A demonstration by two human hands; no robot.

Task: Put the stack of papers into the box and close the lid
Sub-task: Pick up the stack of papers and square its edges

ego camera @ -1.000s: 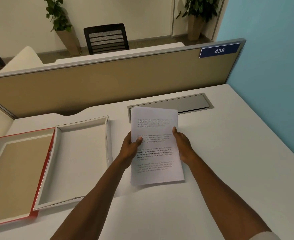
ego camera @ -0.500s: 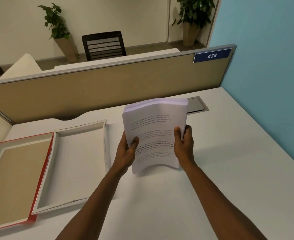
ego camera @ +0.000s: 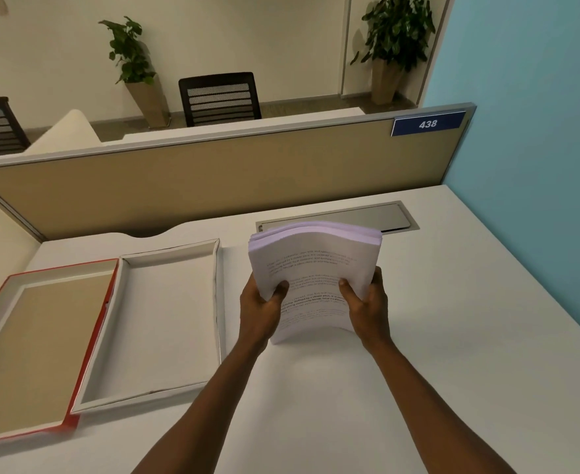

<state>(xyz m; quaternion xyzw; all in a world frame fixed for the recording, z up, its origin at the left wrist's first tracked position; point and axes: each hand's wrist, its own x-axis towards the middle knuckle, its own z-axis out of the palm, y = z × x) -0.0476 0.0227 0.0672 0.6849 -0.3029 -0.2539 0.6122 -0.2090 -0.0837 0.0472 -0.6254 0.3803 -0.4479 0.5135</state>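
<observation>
A thick stack of printed white papers (ego camera: pixel 316 261) stands on its lower edge on the white desk, bowed and leaning toward me. My left hand (ego camera: pixel 259 311) grips its left side and my right hand (ego camera: pixel 369 307) grips its right side, thumbs on the front sheet. Just left of the stack lies the open white box tray (ego camera: pixel 165 323), with nothing in it. Further left, hinged to the tray, the red-edged lid (ego camera: pixel 32 350) lies flat with its tan inside facing up.
A grey cable flap (ego camera: pixel 384 215) is set into the white desk (ego camera: pixel 452 336) behind the papers. A tan partition (ego camera: pixel 213 186) with a blue "438" plate closes the far side, and a blue wall (ego camera: pixel 538 165) runs along the right. Chairs and plants stand beyond.
The papers went from lying flat on the desk to standing upright on their lower edge, held in both hands. The hands stayed at the stack's sides.
</observation>
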